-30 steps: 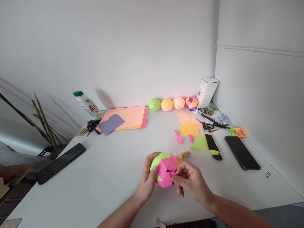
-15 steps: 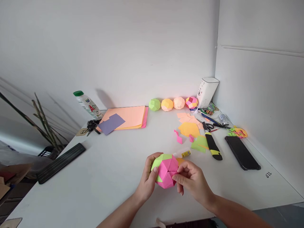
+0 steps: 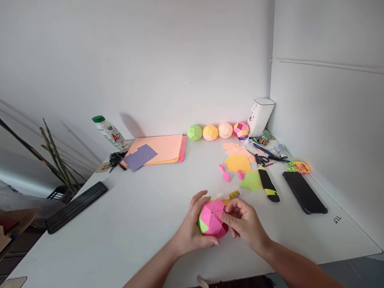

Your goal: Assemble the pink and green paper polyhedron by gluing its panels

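A faceted paper ball (image 3: 212, 219), pink on the near side and green at the left, is held above the table's front part. My left hand (image 3: 192, 226) cups it from the left, thumb beneath and fingers round the far side. My right hand (image 3: 243, 222) pinches the ball's right edge between thumb and fingers, near a dark red gap in the pink paper. Just behind the ball lies a glue stick (image 3: 234, 194), partly hidden. Small pink paper pieces (image 3: 226, 176) lie farther back.
Paper balls (image 3: 195, 133) line the wall. Orange paper (image 3: 238, 163), green paper (image 3: 251, 182), a utility knife (image 3: 268, 184), scissors (image 3: 263, 160) and a phone (image 3: 304, 193) lie at right. Coloured sheets (image 3: 162, 148), a bottle (image 3: 111, 134) and a black bar (image 3: 77, 206) are left.
The paper ball has turned and shifted slightly right, showing less green. My left thumb has moved from its front to its underside. My right hand stays at its right edge.
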A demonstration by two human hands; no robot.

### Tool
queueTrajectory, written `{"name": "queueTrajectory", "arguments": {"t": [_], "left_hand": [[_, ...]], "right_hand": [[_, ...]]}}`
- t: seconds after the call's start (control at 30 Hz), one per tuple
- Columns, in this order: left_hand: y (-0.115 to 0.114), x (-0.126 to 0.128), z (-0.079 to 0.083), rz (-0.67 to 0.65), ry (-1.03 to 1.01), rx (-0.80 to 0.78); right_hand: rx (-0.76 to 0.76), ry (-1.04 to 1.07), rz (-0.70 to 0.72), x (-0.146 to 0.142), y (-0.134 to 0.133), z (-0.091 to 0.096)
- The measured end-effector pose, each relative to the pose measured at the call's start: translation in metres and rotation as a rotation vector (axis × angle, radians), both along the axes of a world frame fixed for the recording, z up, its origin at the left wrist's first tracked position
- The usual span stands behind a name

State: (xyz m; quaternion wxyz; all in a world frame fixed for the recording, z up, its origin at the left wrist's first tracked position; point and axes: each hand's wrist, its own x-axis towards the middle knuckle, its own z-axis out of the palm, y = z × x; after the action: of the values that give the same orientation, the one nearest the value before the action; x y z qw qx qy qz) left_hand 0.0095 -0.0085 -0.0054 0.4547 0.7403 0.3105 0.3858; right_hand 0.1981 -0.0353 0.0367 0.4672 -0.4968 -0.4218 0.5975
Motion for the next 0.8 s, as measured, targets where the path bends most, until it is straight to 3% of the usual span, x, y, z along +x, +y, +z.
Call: {"name": "queueTrajectory", "arguments": {"t": [0.1,0.33,0.8], "left_hand": [[-0.0002,0.0001,-0.0019,-0.018,0.070,0.119],[-0.0035,0.0015,-0.0040,-0.061,0.136,0.190],[-0.0069,0.0068,-0.0033,0.067,0.284,0.331]], "right_hand": [[0.016,-0.022,0.010,-0.0003,0.0011,-0.0008],[0.043,-0.064,0.000,-0.0014,0.0020,-0.0052],[0.001,-0.062,-0.001,-0.0034,0.0021,-0.0063]]}}
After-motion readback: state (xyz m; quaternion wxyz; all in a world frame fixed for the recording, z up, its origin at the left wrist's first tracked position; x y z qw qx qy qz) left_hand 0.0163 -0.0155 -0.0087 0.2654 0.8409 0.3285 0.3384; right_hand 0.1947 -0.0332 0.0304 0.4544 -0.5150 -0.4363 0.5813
